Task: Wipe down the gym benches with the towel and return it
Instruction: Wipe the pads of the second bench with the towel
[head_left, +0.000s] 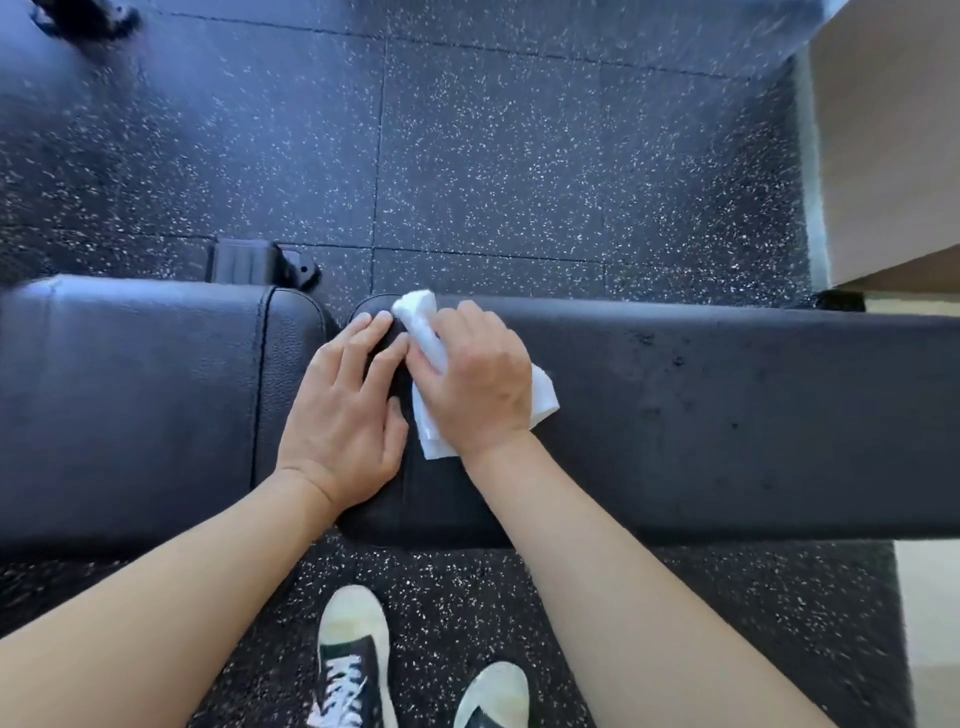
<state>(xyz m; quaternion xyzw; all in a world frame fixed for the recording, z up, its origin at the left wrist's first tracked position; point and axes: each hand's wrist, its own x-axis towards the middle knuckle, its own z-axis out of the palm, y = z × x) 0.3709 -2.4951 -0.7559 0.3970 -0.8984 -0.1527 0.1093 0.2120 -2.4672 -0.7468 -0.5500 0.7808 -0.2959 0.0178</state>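
Note:
Two black padded benches lie end to end across the view: a smooth one (130, 405) on the left and a worn, scuffed one (727, 415) on the right. A white towel (543, 400) lies on the left end of the right bench. My right hand (478, 379) covers the towel and holds it against the pad, fingers curled over its upper fold. My left hand (348, 410) rests flat, fingers spread, across the gap between the two benches, touching the right bench's rounded end.
Speckled black rubber floor (493, 171) runs on all sides. A black bench foot (260, 262) pokes out behind the left bench. A beige wall or cabinet (893, 145) stands at the far right. My two sneakers (353, 660) are on the floor below the benches.

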